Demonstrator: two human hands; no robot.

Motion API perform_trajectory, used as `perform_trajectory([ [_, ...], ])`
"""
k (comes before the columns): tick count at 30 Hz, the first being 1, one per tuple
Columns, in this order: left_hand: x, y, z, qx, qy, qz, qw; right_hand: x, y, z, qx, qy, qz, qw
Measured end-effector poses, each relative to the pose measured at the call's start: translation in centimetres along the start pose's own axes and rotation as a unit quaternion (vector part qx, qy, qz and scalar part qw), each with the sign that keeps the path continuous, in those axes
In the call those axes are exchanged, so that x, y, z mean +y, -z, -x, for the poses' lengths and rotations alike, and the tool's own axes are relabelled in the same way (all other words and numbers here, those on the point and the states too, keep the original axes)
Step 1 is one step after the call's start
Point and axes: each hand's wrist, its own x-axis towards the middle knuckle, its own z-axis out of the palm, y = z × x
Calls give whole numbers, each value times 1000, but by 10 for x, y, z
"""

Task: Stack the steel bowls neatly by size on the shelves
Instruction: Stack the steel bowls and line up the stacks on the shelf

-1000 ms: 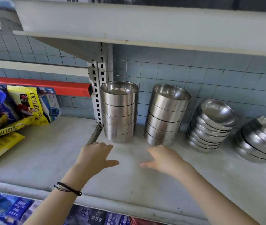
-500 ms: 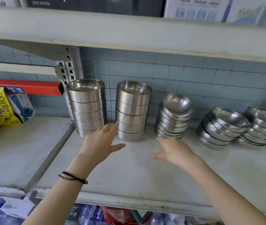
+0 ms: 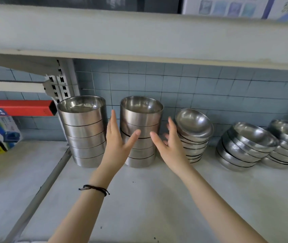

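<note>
The second stack of steel bowls (image 3: 140, 118), straight-walled with a brushed sheen, stands at the back of the pale, scuffed shelf (image 3: 139, 199) against the tiled wall (image 3: 210, 88). Half a second ago you hovered low in front of it. Now your left hand (image 3: 116, 144) and right hand (image 3: 173, 148) flank it, fingers straight and spread wide, thumbs across its front; whether they touch is unclear. Just to its right, the shallow rounded bowls (image 3: 193, 127) lean in a tilted pile.

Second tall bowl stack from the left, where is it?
Head view, centre: the second tall stack stands between the left tall stack and the leaning shallow stack, left hand and right hand flanking it.
</note>
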Motion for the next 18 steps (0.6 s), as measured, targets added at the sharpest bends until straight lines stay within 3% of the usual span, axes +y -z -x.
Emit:
perform_trajectory([
  [7,6,-18,-15,37,24,91,995,-1,-14,-19,31,18,-77,996],
  [18,-11,-27,-17,38,1,70,997,7,-25,-30,-9,20,-180,983],
])
